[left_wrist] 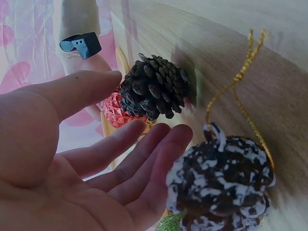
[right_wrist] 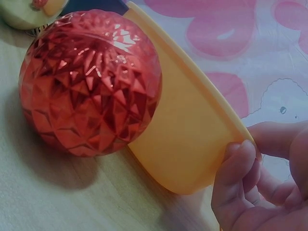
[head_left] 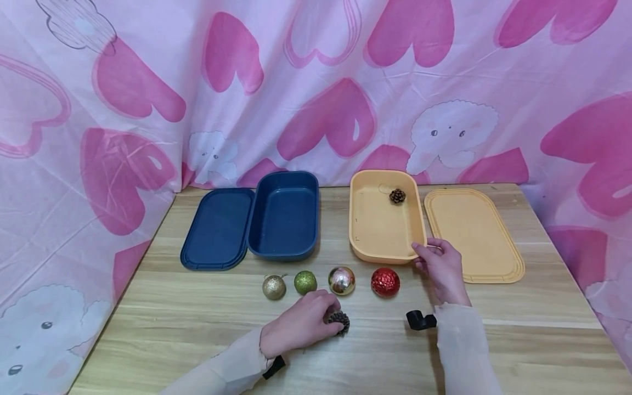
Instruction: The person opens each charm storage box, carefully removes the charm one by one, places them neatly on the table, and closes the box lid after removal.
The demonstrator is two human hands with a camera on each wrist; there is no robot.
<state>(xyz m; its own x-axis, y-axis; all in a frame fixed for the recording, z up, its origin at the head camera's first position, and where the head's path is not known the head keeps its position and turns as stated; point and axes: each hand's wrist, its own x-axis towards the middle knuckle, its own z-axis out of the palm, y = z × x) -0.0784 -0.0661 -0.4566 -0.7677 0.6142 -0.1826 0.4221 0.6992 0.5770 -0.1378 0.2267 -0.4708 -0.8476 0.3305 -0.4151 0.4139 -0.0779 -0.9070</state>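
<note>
My left hand reaches over the table beside a dark brown pine cone. In the left wrist view its thumb and fingers spread around the near side of that cone, fingers loosely bent. A second pine cone, white-tipped with a gold cord, lies close by the fingers; the hand hides it in the head view. My right hand pinches the near right corner of the yellow box, thumb over the rim and fingers outside. Inside that box, at the far right, sits another small pine cone.
Before the boxes, a row holds a gold glitter ball, a green glitter ball, a shiny gold ball and a red faceted ball. A blue box and blue lid stand left; a yellow lid lies right.
</note>
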